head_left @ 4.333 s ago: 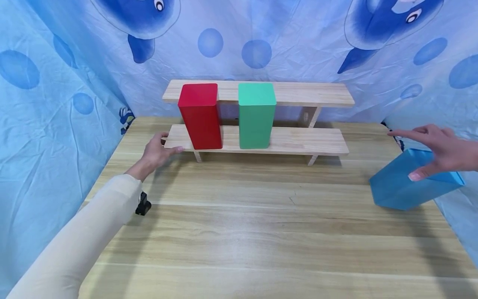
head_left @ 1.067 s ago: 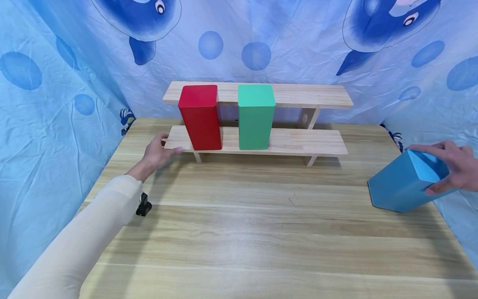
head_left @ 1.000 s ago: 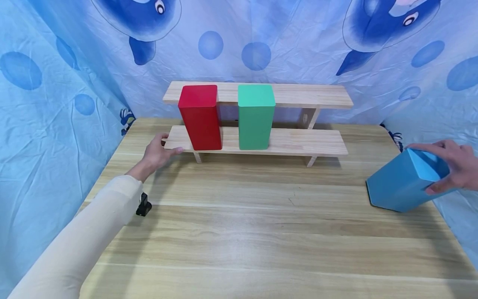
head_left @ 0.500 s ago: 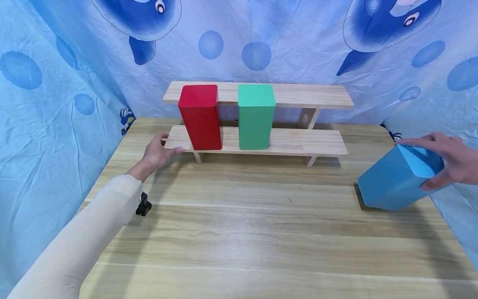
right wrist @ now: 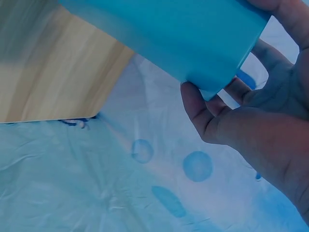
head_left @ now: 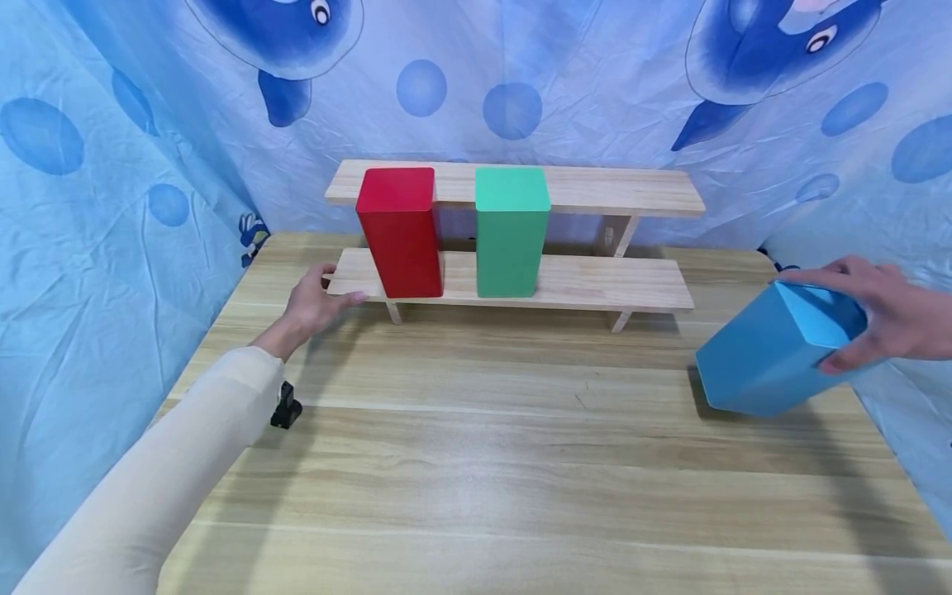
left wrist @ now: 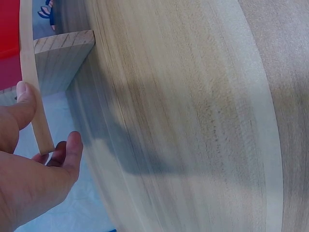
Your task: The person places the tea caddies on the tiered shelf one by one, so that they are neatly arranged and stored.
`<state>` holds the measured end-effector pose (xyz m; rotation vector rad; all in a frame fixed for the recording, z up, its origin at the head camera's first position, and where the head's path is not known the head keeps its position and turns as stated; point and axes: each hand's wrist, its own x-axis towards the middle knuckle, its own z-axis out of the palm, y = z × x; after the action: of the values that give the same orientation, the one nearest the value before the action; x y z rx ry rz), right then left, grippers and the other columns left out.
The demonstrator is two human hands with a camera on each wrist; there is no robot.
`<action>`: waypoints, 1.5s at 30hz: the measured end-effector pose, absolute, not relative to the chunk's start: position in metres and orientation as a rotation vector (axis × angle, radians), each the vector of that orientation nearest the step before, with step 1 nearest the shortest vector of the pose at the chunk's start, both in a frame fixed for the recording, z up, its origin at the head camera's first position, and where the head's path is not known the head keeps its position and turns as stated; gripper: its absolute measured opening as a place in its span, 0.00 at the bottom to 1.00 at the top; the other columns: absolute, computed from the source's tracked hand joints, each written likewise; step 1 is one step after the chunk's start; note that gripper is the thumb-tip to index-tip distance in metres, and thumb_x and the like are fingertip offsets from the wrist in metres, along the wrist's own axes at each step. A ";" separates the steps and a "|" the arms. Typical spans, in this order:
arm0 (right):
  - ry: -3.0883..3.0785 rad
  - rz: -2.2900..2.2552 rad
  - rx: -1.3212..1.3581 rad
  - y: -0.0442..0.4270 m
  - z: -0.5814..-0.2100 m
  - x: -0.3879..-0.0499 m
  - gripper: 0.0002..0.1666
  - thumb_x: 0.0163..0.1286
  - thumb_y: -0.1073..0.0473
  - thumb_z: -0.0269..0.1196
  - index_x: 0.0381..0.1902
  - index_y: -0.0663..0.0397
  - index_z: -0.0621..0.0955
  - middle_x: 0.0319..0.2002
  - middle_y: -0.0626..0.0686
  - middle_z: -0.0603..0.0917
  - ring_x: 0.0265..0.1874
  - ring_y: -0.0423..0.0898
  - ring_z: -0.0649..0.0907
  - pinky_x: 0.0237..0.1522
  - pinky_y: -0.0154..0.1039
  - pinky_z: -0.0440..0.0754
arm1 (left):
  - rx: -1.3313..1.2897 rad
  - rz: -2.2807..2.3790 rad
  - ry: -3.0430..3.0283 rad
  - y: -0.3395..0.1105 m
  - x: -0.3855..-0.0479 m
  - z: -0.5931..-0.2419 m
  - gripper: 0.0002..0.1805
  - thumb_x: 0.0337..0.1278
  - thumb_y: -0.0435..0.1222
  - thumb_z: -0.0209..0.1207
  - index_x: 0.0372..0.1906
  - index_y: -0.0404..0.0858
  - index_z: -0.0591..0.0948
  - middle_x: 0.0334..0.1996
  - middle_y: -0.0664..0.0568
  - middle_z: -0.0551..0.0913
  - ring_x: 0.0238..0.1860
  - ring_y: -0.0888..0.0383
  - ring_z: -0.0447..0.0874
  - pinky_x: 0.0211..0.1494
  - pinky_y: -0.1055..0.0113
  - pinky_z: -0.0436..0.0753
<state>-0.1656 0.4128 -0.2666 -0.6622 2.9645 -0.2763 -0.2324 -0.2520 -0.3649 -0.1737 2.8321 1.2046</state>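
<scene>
My right hand (head_left: pixel 878 310) grips the upper end of a blue rectangular box (head_left: pixel 766 351), thumb on the near side and fingers over the far edge. Tilted, the box hangs just above the table's right side, with a shadow under its lower end. In the right wrist view, fingertips curl round a corner of the blue box (right wrist: pixel 193 43). My left hand (head_left: pixel 308 304) holds the left end of a two-tier wooden shelf (head_left: pixel 610 277); in the left wrist view its thumb and fingers close around the board end (left wrist: pixel 42 130). A red box (head_left: pixel 402 240) and a green box (head_left: pixel 511 240) stand on the lower tier.
The wood-grain table (head_left: pixel 476 446) spreads in front of the shelf. Blue patterned curtains (head_left: pixel 461 49) enclose the back and sides. A small black object (head_left: pixel 286 406) sits at the left sleeve's cuff. The shelf's upper tier (head_left: pixel 625 190) runs behind the boxes.
My right hand, open above the blue box at first, has taken hold of it, lifted it slightly and carried it left. The left hand, shelf, red box and green box have stayed in place.
</scene>
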 end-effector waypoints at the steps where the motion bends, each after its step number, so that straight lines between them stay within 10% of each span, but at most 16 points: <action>1: 2.962 -0.292 -0.677 0.411 -0.265 -0.166 0.77 0.28 0.60 0.83 0.76 0.48 0.53 0.48 0.71 0.64 0.43 0.69 0.65 0.36 0.58 0.63 | -0.174 1.204 2.833 -0.252 -0.232 -0.365 0.45 0.59 0.46 0.64 0.72 0.31 0.54 0.62 0.30 0.64 0.59 0.38 0.64 0.59 0.47 0.69; 45: 2.929 -0.337 -0.848 0.336 -0.195 -0.208 0.69 0.33 0.62 0.83 0.73 0.58 0.58 0.55 0.70 0.59 0.49 0.71 0.61 0.32 0.65 0.74 | -0.191 1.194 2.824 -0.253 -0.234 -0.365 0.45 0.59 0.47 0.63 0.72 0.31 0.54 0.61 0.30 0.65 0.57 0.38 0.66 0.58 0.47 0.70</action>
<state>-0.2084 0.3358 -0.1953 -0.8476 2.9294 -0.3371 -0.2344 -0.2526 -0.3652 -0.1906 2.8242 1.1935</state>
